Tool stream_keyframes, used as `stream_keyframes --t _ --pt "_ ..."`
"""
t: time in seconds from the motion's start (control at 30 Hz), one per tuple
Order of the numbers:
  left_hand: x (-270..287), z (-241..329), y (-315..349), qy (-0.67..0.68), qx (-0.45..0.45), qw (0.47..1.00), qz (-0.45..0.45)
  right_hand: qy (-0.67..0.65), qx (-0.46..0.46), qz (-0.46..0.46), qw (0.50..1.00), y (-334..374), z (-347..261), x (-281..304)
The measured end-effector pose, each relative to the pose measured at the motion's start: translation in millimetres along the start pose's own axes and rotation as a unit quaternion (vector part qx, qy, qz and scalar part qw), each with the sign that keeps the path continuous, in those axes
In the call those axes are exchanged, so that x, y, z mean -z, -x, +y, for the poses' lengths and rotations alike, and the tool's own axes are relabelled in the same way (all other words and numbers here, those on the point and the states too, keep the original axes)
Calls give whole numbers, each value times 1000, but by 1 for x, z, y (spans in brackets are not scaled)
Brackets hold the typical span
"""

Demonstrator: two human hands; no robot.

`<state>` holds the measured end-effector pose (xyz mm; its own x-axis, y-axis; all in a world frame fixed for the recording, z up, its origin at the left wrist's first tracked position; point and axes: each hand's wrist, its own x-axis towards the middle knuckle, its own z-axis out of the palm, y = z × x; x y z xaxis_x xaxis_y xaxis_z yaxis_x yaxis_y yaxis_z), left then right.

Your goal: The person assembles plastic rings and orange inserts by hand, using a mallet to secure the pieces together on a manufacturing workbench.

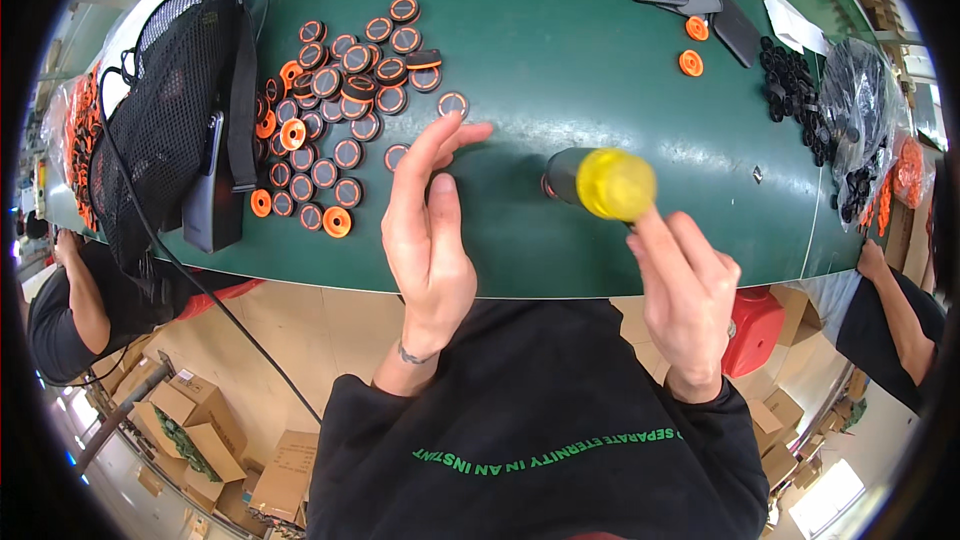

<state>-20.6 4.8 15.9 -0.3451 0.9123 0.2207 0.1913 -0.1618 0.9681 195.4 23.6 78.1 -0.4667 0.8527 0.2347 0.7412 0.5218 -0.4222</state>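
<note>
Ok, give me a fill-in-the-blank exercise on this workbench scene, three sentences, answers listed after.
1. The right hand touches a tool with a round ____ handle.
2. The left hand is open, its fingertips near the pile of black and ____ discs.
3. A black ____ bag lies at the left end of the green table.

Missing words: yellow; orange; mesh

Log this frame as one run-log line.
left hand: open, empty, above table edge | right hand: fingertips at yellow-capped tool | orange-black discs: piled left
</note>
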Motion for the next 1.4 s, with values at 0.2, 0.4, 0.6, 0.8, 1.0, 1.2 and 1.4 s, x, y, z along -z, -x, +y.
stream_keyframes --t 0.2,0.4,0.6,0.8,1.0,1.2,1.4 --pt "-2 0 0 -20 -2 1000 2 4 -10 -42 999 8 6 -4" --pt "-5 -5 5 -74 -22 996 -48 -66 -74 19 995 13 21 -3" --pt "-14 0 7 -166 -54 980 -97 -20 -159 89 983 30 60 -5" --pt "-22 0 -1 -236 -98 956 -145 -9 -173 136 975 37 75 -15" --pt "40 14 -53 -391 -128 909 70 12 -199 197 960 59 114 20" --pt "84 6 -73 -504 -159 847 46 147 -242 226 932 48 187 44" --pt "19 53 -92 -344 -247 898 -121 194 -220 119 949 44 203 31"
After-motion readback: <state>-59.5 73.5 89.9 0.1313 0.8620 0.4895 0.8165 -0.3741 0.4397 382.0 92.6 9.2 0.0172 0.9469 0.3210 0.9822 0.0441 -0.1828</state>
